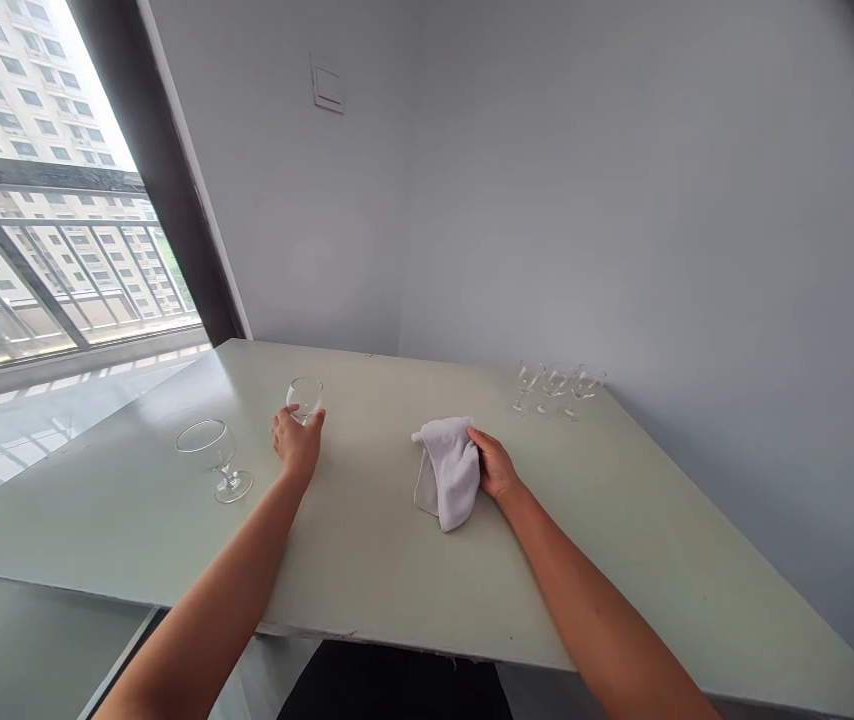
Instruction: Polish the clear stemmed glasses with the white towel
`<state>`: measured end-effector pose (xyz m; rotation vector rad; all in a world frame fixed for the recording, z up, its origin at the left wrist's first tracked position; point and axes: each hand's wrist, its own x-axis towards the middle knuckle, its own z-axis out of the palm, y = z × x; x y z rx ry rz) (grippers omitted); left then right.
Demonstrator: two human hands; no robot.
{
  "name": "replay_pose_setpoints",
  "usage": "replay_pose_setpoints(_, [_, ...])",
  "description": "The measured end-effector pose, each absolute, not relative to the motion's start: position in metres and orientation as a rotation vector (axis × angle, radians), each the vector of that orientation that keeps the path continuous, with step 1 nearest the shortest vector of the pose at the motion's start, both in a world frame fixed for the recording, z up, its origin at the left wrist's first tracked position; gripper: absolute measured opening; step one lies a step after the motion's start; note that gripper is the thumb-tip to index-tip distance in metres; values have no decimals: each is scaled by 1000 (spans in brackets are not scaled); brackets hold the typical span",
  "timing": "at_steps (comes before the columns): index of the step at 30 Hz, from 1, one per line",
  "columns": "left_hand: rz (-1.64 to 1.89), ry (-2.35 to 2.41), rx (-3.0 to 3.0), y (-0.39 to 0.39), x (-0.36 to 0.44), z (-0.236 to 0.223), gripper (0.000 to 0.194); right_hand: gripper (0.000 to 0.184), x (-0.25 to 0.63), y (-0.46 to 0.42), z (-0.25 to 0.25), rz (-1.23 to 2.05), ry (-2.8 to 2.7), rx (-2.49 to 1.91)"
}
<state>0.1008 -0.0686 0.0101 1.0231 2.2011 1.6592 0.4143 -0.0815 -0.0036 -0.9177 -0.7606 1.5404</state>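
Observation:
My left hand (296,440) is closed around the lower part of a clear wine glass (306,392), whose bowl shows above the fingers. The stem and foot of that glass are hidden behind the hand. Nearer to me and further left, a second wine glass (226,465) stands upright on the pale table (367,580). In my right hand (495,466) is a white cloth (451,470), gripped at its right side and hanging in folds over the table.
Several small stemmed glasses (553,384) are grouped at the far right of the table by the wall (622,200). A window with a railing (74,270) lies to the left. The table's front edge runs just before my body.

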Motion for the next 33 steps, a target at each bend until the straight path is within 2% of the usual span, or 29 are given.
replay_pose_setpoints(5, [1568, 2048, 1321, -82, 129, 14, 39, 24, 413, -81, -3, 1547, -729, -878])
replay_pose_setpoints(10, [1569, 1733, 1327, -92, 152, 14, 30, 26, 411, -85, 0, 1566, -748, -858])
replay_pose_setpoints(14, [1431, 1625, 1467, -87, 161, 16, 54, 27, 408, -89, 6, 1532, -741, -862])
replay_pose_setpoints(18, [1274, 1609, 1761, -78, 174, 20, 72, 32, 407, -92, 28, 1172, -703, -955])
replay_pose_setpoints(22, [1249, 1591, 1930, -72, 196, 15, 69, 41, 395, -100, 60, 757, -940, -1069])
replay_pose_setpoints(24, [1303, 1572, 1981, -70, 204, 9, 65, 41, 379, -106, 70, 692, -1187, -1078])
replay_pose_setpoints(28, [1392, 1564, 2160, -69, 201, -3, 61, 46, 350, -111, 68, 1031, -1627, -977])
replay_pose_setpoints(33, [1339, 1555, 2447, -70, 186, -4, 59, 48, 356, -103, 54, 1332, -1796, -986])
